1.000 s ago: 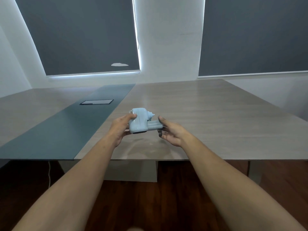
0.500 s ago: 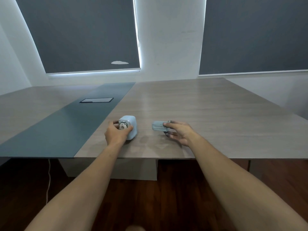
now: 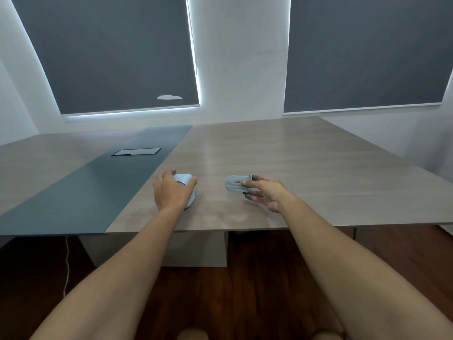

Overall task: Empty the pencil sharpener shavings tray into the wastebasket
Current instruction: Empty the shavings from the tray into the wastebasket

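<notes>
The translucent shavings tray (image 3: pixel 235 183), out of the pale-blue sharpener (image 3: pixel 186 190), is pinched in the right hand (image 3: pixel 266 192), while the left hand (image 3: pixel 171 191) wraps the sharpener on the wood-grain table (image 3: pixel 306 182) beside its dark strip (image 3: pixel 110 182), grey blinds (image 3: pixel 117 52) behind.

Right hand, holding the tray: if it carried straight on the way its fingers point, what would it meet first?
Probably the sharpener body under the left hand; the right hand and tray point leftward, though depth is uncertain.
</notes>
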A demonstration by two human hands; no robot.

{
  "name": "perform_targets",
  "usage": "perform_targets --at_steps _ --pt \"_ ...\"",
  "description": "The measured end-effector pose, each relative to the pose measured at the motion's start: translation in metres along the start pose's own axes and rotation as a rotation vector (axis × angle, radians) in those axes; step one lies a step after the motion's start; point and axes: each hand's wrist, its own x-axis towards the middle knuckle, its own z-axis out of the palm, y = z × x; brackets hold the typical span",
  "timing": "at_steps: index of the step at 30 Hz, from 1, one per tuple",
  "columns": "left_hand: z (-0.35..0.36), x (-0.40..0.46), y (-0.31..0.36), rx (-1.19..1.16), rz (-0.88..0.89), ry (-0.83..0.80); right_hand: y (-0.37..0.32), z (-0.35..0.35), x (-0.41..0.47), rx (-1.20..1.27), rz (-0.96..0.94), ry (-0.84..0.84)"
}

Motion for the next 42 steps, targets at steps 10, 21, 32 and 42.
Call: perform_targets --at_steps 10,21,32,42 --pt "0.006 -0.055 0.098 -0.102 0.229 -0.160 -0.047 -0.071 -0.079 -0.009 -0.133 0.078" --pt "0.099 -0.216 0.201 -0.421 0.334 -0.673 -0.067 -0.238 -0.224 -0.123 -0.204 0.329" --pt "0.226 -0.413 0.158 -0.232 0.345 -1.156 0.046 -0.417 -0.318 -0.050 -0.013 0.552" --pt "0.326 -0.540 0.047 0.047 0.212 -1.424 0.228 -0.519 -0.332 0.032 0.281 0.663"
